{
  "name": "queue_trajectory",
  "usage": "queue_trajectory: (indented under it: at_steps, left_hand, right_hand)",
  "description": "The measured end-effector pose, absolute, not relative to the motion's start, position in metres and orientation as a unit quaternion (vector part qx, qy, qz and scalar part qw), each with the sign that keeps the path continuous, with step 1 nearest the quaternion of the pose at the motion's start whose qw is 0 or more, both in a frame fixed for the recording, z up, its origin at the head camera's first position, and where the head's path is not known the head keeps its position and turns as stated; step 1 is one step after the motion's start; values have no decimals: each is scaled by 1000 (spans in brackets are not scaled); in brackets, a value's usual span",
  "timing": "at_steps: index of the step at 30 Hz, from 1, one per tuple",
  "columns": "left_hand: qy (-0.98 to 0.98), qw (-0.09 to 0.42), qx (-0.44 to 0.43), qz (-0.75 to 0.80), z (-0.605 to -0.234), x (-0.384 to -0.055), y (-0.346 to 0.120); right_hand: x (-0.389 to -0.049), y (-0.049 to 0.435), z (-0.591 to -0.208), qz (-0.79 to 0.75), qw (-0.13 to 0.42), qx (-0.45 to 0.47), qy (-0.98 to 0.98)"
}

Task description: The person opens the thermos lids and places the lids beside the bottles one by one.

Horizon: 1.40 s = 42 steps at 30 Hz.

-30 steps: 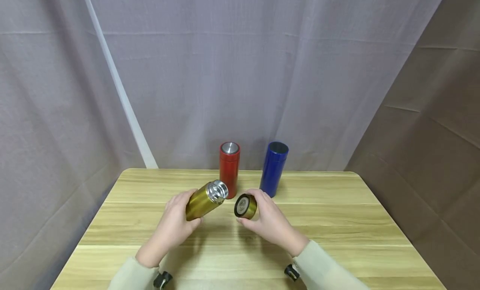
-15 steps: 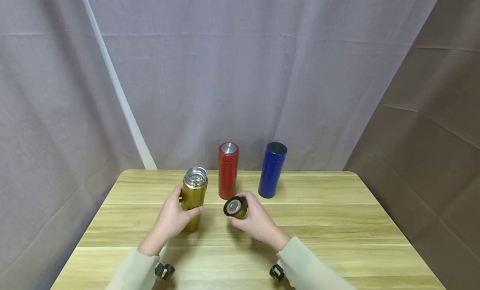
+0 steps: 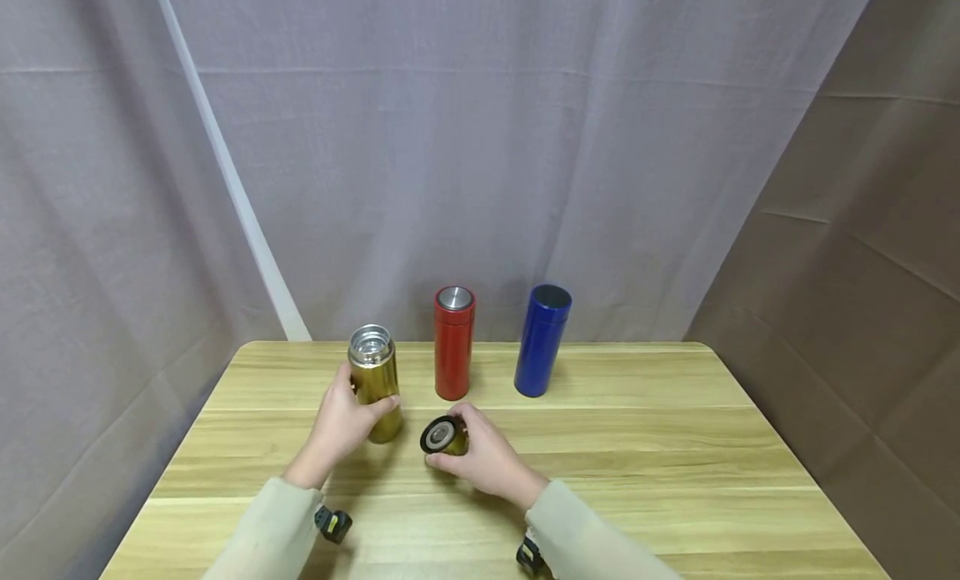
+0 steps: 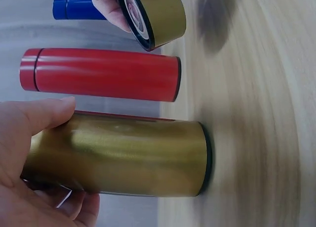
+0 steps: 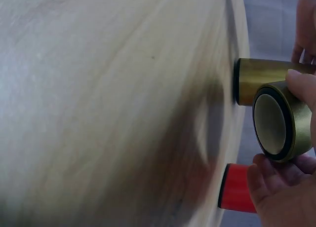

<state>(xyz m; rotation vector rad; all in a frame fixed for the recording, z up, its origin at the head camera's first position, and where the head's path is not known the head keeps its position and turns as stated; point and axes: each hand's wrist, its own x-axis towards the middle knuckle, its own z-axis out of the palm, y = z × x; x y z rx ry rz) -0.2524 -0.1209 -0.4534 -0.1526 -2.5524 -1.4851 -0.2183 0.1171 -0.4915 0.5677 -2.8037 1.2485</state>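
My left hand (image 3: 342, 422) grips the gold thermos flask (image 3: 378, 388) round its side. The flask stands upright with its lid off, its silver threaded mouth facing up, its base right at the tabletop in the left wrist view. To the right, my right hand (image 3: 483, 455) holds the gold thermos lid (image 3: 452, 438) between thumb and fingers. The lid is tilted, its black-rimmed underside turned up and toward the flask. In the right wrist view, the lid (image 5: 299, 119) hangs over the table, its other round end showing.
Behind the lid, a red thermos (image 3: 453, 347) stands upright with a silver top. A blue thermos (image 3: 542, 342) with a dark top stands right of it. The wooden table (image 3: 675, 447) ends at a grey curtain (image 3: 450, 147) at the back.
The gold flask, first tilted toward the lid, has come upright and moved left down to the table. My right hand has carried the lid left and lower.
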Motion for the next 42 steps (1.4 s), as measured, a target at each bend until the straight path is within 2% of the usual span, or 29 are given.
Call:
queue_trajectory:
  at_steps: [5, 14, 18, 25, 42]
  left_hand:
    - [-859, 93, -52, -500, -458, -256, -124]
    - [-855, 45, -68, -512, -465, -262, -129]
    - [-844, 36, -71, -531, -469, -262, -127]
    - [-841, 43, -62, -537, -471, -260, -127]
    - [-837, 45, -58, -543, -476, -264, -128]
  right_hand:
    - [-218, 111, -497, 391, 1, 190, -901]
    - [-214, 112, -507, 361, -13, 210, -908]
    - [-213, 113, -511, 341, -2, 230, -912]
    - [-212, 109, -513, 269, 33, 263, -926]
    - [-210, 102, -503, 218, 31, 247, -944]
